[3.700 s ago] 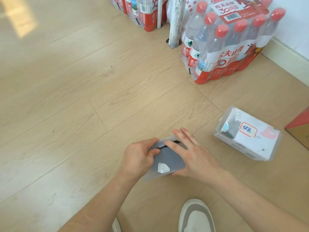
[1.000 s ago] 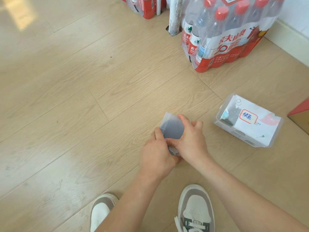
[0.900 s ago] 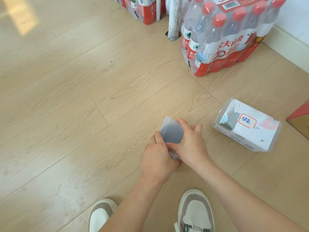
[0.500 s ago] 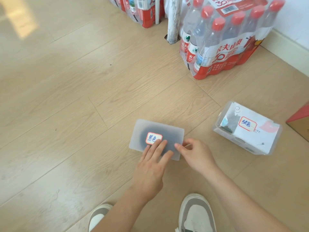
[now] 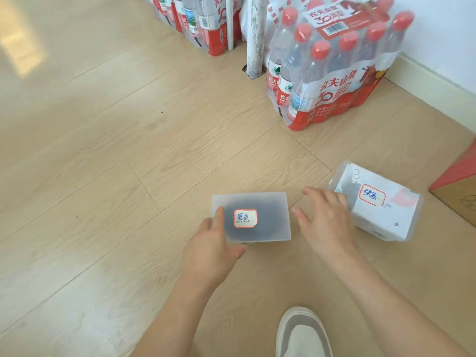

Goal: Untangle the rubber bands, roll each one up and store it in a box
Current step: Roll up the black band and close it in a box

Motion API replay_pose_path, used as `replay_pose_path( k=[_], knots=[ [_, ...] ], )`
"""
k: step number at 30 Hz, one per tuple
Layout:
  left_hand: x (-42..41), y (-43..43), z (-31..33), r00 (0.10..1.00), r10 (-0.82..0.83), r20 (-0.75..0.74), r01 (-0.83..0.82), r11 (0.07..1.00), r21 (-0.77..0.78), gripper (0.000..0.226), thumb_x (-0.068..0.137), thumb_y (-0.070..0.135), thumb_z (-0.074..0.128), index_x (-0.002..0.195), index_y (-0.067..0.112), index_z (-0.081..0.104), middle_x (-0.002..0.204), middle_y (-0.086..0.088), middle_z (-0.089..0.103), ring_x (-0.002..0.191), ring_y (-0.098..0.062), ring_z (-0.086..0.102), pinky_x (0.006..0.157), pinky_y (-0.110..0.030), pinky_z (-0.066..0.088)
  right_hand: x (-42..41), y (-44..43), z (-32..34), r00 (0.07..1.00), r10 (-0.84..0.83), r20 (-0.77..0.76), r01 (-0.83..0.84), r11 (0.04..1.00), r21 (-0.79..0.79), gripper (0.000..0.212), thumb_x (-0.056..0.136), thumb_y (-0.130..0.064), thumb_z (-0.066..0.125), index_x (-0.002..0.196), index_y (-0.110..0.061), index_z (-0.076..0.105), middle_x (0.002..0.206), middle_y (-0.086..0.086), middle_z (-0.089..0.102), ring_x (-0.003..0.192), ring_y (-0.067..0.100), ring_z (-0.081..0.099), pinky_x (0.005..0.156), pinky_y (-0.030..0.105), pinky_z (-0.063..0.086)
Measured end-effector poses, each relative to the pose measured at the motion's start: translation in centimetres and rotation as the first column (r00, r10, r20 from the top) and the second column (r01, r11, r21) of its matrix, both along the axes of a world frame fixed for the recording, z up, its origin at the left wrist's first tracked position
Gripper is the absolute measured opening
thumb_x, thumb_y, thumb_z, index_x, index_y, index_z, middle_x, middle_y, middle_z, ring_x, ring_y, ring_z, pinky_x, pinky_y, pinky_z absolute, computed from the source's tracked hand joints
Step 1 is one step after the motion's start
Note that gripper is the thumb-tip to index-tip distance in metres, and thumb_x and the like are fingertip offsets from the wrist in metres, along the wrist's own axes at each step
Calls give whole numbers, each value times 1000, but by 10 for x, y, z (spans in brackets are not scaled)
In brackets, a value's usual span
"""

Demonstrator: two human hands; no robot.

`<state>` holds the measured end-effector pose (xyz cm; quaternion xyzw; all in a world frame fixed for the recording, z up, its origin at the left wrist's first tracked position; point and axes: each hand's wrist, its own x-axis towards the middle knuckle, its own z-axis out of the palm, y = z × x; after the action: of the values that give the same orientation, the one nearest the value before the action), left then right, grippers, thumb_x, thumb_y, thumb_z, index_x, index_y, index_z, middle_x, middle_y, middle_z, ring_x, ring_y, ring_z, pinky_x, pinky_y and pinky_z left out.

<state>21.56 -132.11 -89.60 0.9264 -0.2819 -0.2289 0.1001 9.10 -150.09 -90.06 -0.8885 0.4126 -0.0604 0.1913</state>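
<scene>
My left grip (image 5: 208,251): holding frosted box (image 5: 268,215) at near-left corner, thumb on lid, fingers under near edge. My right grip (image 5: 325,222): wide, fingers spread, holding nothing, just right of frosted box, blurred. Frosted box: flat, red-edged label (image 5: 245,218) up, dark contents dim through lid; on floor (image 5: 103,176) or just above, cannot tell. Second labelled box (image 5: 386,215): on floor, right of right grip. Bottle packs (image 5: 334,73): beyond.
</scene>
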Motion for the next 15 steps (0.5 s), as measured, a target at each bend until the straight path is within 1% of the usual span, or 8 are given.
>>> replay_pose_path(
  k=[1, 2, 4, 5, 8, 10, 12, 15],
  knots=[
    [-2, -2, 1, 998, -49, 45, 46, 996, 79, 85, 82, 57, 59, 147, 27, 12, 116, -1, 53, 98, -24, 59, 72, -33, 43, -6, -19, 3, 997, -11, -75, 4, 995, -95, 52, 85, -35, 70, 132, -22, 53, 138, 11, 50, 127, 36, 37, 92, 48, 42],
    [-3, -5, 2, 993, -84, 79, 73, 988, 137, 84, 84, 59, 56, 146, 26, 11, 112, -1, 54, 95, -24, 60, 69, -32, 42, -12, -40, 6, 974, -31, -225, 8, 995, -102, 59, 86, -39, 68, 140, -30, 44, 151, 10, 35, 138, 38, 23, 97, 53, 38],
    [-4, -10, 4, 987, -106, 117, 81, 977, 199, 78, 86, 63, 50, 144, 24, 16, 102, -1, 58, 88, -23, 61, 64, -31, 39, -28, -71, 7, 864, -16, -504, 49, 998, 51, 69, 93, -41, 56, 149, -44, 15, 162, 1, 2, 146, 38, 0, 104, 59, 31],
    [-5, -15, 6, 983, -118, 141, 86, 973, 215, 76, 86, 65, 47, 142, 23, 19, 98, -1, 59, 85, -23, 62, 61, -30, 37, -36, -79, 4, 821, 7, -571, 60, 993, 99, 72, 96, -36, 52, 149, -47, 4, 163, -3, -6, 147, 39, -2, 105, 59, 32],
    [-8, -39, 8, 970, -140, 200, 97, 972, 213, 69, 87, 67, 41, 134, 18, 30, 91, -1, 62, 81, -23, 63, 58, -30, 32, -46, -73, -5, 806, 15, -592, -12, 1000, 9, 77, 99, -20, 45, 148, -47, -7, 163, -7, -8, 147, 35, 5, 101, 51, 39],
    [-11, -60, 6, 965, -167, 200, 129, 973, 190, 65, 92, 61, 41, 136, 14, 29, 92, -2, 63, 78, -24, 61, 58, -30, 32, -46, -65, -5, 820, 21, -571, -41, 999, -22, 73, 100, -21, 44, 149, -45, -5, 163, -7, -5, 147, 34, 8, 98, 46, 40],
    [-10, -82, 2, 966, -183, 184, 153, 974, 166, 62, 94, 56, 41, 136, 13, 28, 90, -2, 62, 71, -24, 53, 57, -30, 31, -45, -61, -3, 828, 61, -557, -84, 996, -17, 68, 101, -23, 43, 150, -41, 0, 163, -8, -2, 147, 34, 10, 98, 42, 39],
    [-3, -110, 0, 966, -196, 170, 175, 976, 128, 53, 91, 55, 47, 122, 13, 38, 83, -5, 63, 67, -26, 46, 55, -31, 32, -45, -62, -2, 842, 124, -525, -135, 991, 17, 63, 100, -24, 45, 151, -37, 9, 163, -12, 5, 147, 33, 14, 102, 37, 36]
  ],
)
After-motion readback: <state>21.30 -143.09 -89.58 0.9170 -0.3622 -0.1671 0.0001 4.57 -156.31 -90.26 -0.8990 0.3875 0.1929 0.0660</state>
